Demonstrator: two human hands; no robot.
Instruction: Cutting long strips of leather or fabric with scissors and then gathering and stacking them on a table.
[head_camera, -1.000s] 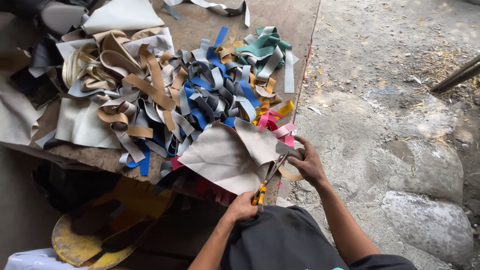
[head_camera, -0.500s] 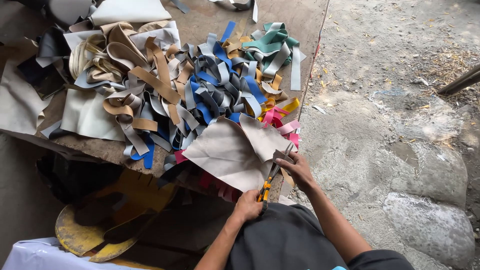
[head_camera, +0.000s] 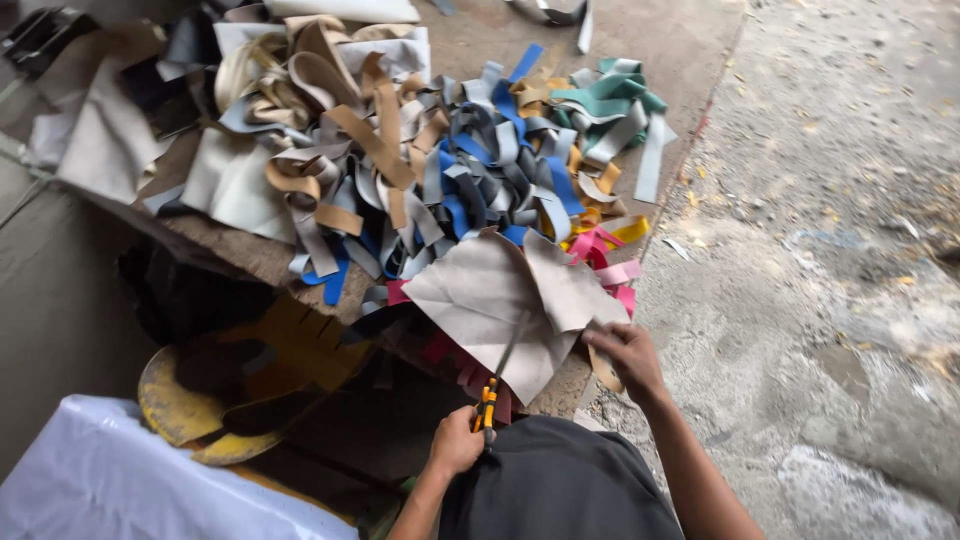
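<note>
- Concrete floor (head_camera: 830, 300), grey, rough and littered with small bits, fills the right side of the view beside the work area.
- Brown counter (head_camera: 640, 60), one flat worn surface, carries everything; its right edge runs diagonally beside the floor.
- One big heap of cut strips (head_camera: 440, 170) covers the counter: tan, grey, blue, teal, yellow and pink, too tangled to count.
- One white cloth (head_camera: 120, 480) lies at the lower left, below the counter's edge.
- One yellow, worn round object (head_camera: 175, 400) sits under the counter's edge, partly in shadow.
- One beige leather-like sheet (head_camera: 490, 300) lies at the near edge of the counter, touching the strip heap and overhanging the edge.
- Two hands work the sheet: the right hand (head_camera: 622, 352) pinches its right edge with curled fingers.
- The left hand (head_camera: 457, 445) is closed around the orange handles of one pair of scissors (head_camera: 497, 375), whose blades point up into the sheet.
</note>
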